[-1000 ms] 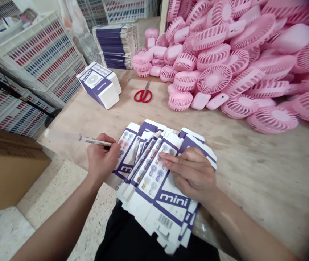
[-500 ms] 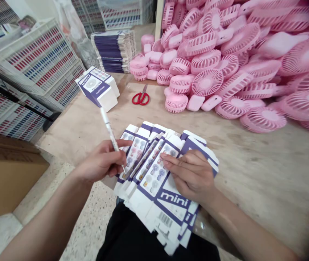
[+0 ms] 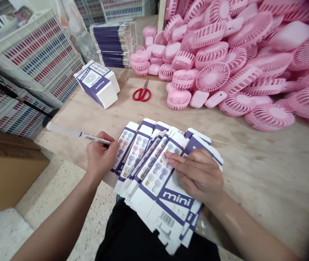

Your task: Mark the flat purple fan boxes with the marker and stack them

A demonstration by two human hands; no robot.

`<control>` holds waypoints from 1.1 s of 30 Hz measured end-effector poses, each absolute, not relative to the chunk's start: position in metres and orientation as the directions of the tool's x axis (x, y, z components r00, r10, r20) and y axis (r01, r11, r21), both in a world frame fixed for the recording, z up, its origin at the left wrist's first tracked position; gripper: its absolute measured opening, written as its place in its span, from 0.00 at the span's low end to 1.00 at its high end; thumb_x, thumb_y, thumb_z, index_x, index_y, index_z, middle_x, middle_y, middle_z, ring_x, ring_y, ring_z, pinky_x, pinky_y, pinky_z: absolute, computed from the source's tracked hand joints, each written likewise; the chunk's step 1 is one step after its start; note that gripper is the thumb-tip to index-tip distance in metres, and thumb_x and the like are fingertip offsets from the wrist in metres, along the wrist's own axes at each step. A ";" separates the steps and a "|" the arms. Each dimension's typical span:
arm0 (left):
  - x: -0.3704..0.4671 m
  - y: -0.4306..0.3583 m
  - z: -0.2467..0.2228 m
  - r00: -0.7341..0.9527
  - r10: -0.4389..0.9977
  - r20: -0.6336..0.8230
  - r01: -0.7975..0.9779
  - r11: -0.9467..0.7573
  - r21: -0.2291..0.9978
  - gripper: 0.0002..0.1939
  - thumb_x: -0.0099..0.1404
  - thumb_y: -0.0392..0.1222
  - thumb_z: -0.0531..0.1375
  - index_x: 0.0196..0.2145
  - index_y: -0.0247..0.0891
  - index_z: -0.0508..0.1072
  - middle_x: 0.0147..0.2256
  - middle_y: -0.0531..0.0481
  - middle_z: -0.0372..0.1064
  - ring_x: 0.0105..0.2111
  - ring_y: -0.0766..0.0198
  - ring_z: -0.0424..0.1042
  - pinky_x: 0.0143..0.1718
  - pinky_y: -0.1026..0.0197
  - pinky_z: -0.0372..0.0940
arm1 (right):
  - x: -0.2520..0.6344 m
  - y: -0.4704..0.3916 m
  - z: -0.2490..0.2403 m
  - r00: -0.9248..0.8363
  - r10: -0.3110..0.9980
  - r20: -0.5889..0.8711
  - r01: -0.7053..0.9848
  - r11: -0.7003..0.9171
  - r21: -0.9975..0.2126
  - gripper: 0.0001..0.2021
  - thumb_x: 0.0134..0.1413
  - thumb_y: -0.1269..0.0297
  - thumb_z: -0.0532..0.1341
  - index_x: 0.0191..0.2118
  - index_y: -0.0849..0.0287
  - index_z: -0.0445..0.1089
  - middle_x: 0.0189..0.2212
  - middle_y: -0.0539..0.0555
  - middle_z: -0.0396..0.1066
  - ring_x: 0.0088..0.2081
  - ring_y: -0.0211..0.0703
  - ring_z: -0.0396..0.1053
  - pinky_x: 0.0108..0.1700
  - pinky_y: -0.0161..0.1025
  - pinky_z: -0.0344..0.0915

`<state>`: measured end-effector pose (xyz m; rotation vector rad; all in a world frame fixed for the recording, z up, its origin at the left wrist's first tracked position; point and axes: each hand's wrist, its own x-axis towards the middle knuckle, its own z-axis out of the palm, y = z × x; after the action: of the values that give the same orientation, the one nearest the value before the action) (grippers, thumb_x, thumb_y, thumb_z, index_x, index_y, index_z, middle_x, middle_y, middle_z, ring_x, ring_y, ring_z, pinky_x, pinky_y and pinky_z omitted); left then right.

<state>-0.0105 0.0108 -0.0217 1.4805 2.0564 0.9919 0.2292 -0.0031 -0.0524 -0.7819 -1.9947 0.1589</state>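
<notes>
Pen (image 3: 94,139) Swung Across to the Leftmost Carton (image 3: 123,143)

Since the frame half a second ago, the left hand (image 3: 102,156) has been drawn away from the second carton (image 3: 135,152), and the pen has been tipped from near upright to almost flat. It is pinched between thumb and curled fingers. Marking of the flattened, fanned cartons (image 3: 150,161), spread across the near edge of the table (image 3: 252,174) and out over the lap (image 3: 132,232), is judged to be in hand. For a further stroke, the printed panel would have to be kept steady and the pen applied lightly.

Fingertips of the right hand (image 3: 199,174) are laid on the topmost carton (image 3: 158,172); whether the pack is also gripped cannot be told. The pen's tip is lost beside the left thumb, so neither contact nor ink can be made out. Lower cartons are mostly covered, and the heap of pink fans (image 3: 213,77) is cut off at upper right.
</notes>
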 end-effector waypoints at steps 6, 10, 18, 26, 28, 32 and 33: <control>-0.019 0.018 -0.008 -0.365 0.915 -0.171 0.373 0.312 0.874 0.06 0.50 0.34 0.56 0.29 0.36 0.68 0.15 0.56 0.63 0.14 0.71 0.58 0.14 0.69 0.52 | 0.228 -0.003 -0.052 -0.333 0.582 0.742 0.451 0.789 -0.416 0.11 0.47 0.80 0.56 0.34 0.61 0.71 0.36 0.56 0.76 0.23 0.35 0.64 0.25 0.40 0.60; -0.029 0.028 0.010 0.051 0.844 -0.534 0.234 0.510 0.828 0.20 0.49 0.34 0.58 0.43 0.32 0.69 0.15 0.56 0.62 0.13 0.73 0.56 0.13 0.71 0.51 | 0.227 -0.003 -0.053 -0.315 0.588 0.745 0.460 0.781 -0.422 0.11 0.47 0.80 0.56 0.34 0.59 0.71 0.35 0.54 0.76 0.22 0.35 0.63 0.25 0.39 0.60; -0.010 0.018 0.021 0.216 0.758 -0.615 0.136 0.601 0.788 0.23 0.45 0.36 0.59 0.42 0.31 0.69 0.16 0.56 0.63 0.11 0.73 0.56 0.10 0.71 0.47 | 0.229 -0.003 -0.052 -0.330 0.576 0.748 0.459 0.790 -0.406 0.10 0.46 0.81 0.57 0.33 0.63 0.71 0.36 0.59 0.76 0.22 0.35 0.63 0.25 0.40 0.60; -0.010 0.015 -0.017 -0.437 0.899 -0.028 0.445 0.244 0.862 0.03 0.49 0.33 0.56 0.21 0.37 0.64 0.14 0.58 0.61 0.13 0.72 0.58 0.12 0.70 0.51 | 0.231 -0.003 -0.050 -0.338 0.580 0.741 0.455 0.790 -0.411 0.10 0.47 0.81 0.56 0.33 0.63 0.71 0.35 0.58 0.76 0.22 0.35 0.63 0.25 0.40 0.60; -0.011 0.013 -0.022 -0.407 0.913 0.019 0.519 0.214 0.827 0.02 0.49 0.33 0.56 0.22 0.38 0.65 0.14 0.58 0.61 0.14 0.71 0.59 0.13 0.69 0.52 | 0.231 -0.002 -0.050 -0.341 0.585 0.736 0.460 0.787 -0.412 0.10 0.47 0.80 0.56 0.33 0.62 0.71 0.35 0.58 0.76 0.22 0.35 0.63 0.25 0.39 0.60; -0.010 0.009 -0.024 -0.343 0.935 0.089 0.653 0.170 0.738 0.02 0.49 0.35 0.57 0.22 0.38 0.66 0.16 0.57 0.61 0.17 0.70 0.60 0.16 0.69 0.54 | 0.231 -0.002 -0.049 -0.344 0.589 0.731 0.467 0.783 -0.412 0.10 0.47 0.80 0.56 0.33 0.61 0.71 0.35 0.57 0.76 0.22 0.34 0.63 0.24 0.39 0.60; -0.010 0.009 -0.023 -0.353 0.932 0.087 0.652 0.178 0.737 0.02 0.49 0.35 0.58 0.22 0.38 0.66 0.16 0.57 0.62 0.17 0.70 0.60 0.16 0.69 0.54 | 0.231 -0.002 -0.049 -0.343 0.590 0.731 0.467 0.782 -0.412 0.11 0.47 0.80 0.56 0.33 0.62 0.71 0.35 0.58 0.76 0.22 0.34 0.63 0.24 0.39 0.60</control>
<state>-0.0100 0.0094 -0.0225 1.4945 2.0769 0.9938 0.2310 -0.0022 -0.0489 -0.7913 -1.9994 0.1587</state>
